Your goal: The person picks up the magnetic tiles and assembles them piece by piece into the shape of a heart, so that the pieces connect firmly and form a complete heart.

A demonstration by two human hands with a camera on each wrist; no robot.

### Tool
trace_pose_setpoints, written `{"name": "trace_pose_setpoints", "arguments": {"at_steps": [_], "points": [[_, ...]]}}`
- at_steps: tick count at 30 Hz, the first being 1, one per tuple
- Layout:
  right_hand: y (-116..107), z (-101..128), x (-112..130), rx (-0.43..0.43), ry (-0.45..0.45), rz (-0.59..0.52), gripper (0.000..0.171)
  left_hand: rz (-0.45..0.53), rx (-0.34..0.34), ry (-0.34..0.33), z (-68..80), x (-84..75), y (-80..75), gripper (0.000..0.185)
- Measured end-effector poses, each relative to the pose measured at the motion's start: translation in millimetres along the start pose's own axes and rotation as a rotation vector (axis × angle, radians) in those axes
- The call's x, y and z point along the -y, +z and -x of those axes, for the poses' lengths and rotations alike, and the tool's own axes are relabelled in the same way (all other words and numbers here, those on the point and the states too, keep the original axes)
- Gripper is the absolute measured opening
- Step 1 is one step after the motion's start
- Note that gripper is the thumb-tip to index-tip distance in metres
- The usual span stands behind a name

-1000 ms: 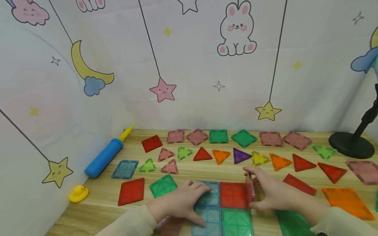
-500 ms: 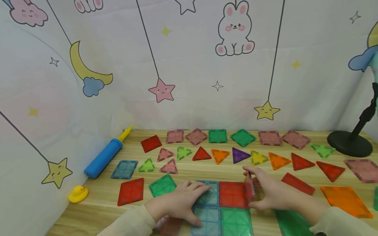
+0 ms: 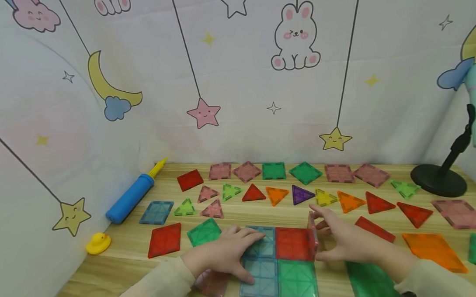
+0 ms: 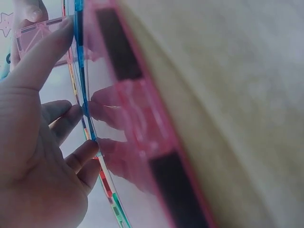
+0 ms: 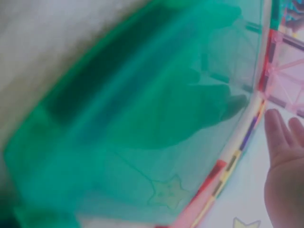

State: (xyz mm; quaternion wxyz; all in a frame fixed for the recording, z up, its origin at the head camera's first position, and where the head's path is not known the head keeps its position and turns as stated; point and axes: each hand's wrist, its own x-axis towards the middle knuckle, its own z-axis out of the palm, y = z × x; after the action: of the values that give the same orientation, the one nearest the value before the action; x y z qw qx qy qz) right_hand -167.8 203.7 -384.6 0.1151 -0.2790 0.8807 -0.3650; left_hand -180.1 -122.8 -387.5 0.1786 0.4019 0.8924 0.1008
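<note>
Both of my hands are down on the wooden tabletop (image 3: 112, 266) at the flat block of four translucent plastic tiles. My left hand (image 3: 222, 255) lies spread with straight fingers over the two translucent blue square tiles (image 3: 262, 265) on the block's left side, pressing them flat; in the left wrist view those fingers (image 4: 42, 52) rest against a blue tile edge, with a pink-framed tile close to the lens. My right hand (image 3: 342, 241) holds a translucent pink square tile (image 3: 312, 232) standing upright on its edge, touching the right edge of the translucent red square tile (image 3: 293, 243), thumb below and fingers curled at its top. The translucent green square tile (image 3: 298, 281) fills the block's near right corner. A large translucent green tile (image 3: 371, 284) lies under my right forearm and fills most of the right wrist view. Beside my left wrist another pale pink tile (image 3: 213, 285) lies flat. Farther left are a green square (image 3: 205, 232), a red square (image 3: 165, 240) and a small yellow rubber duck (image 3: 98, 243). Beyond that runs a row of small coloured triangles (image 3: 277, 195), then a row of pink and green squares (image 3: 274, 170) near the wall. A blue and yellow hand pump (image 3: 131, 197) lies at the far left, and a black round stand (image 3: 438, 181) sits at the far right.
</note>
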Motion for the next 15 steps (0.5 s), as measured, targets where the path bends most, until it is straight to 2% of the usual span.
{"name": "trace_pose_setpoints", "arguments": {"at_steps": [7, 15], "points": [[-18.2, 17.8, -2.3, 0.015, 0.03, 0.136, 0.1, -0.008, 0.001, 0.003, -1.1, -0.2, -0.5, 0.091], [-21.0, 45.8, -14.5, 0.19, 0.088, 0.321, 0.089, 0.007, 0.004, -0.005, -0.9, 0.7, -1.7, 0.09]]}}
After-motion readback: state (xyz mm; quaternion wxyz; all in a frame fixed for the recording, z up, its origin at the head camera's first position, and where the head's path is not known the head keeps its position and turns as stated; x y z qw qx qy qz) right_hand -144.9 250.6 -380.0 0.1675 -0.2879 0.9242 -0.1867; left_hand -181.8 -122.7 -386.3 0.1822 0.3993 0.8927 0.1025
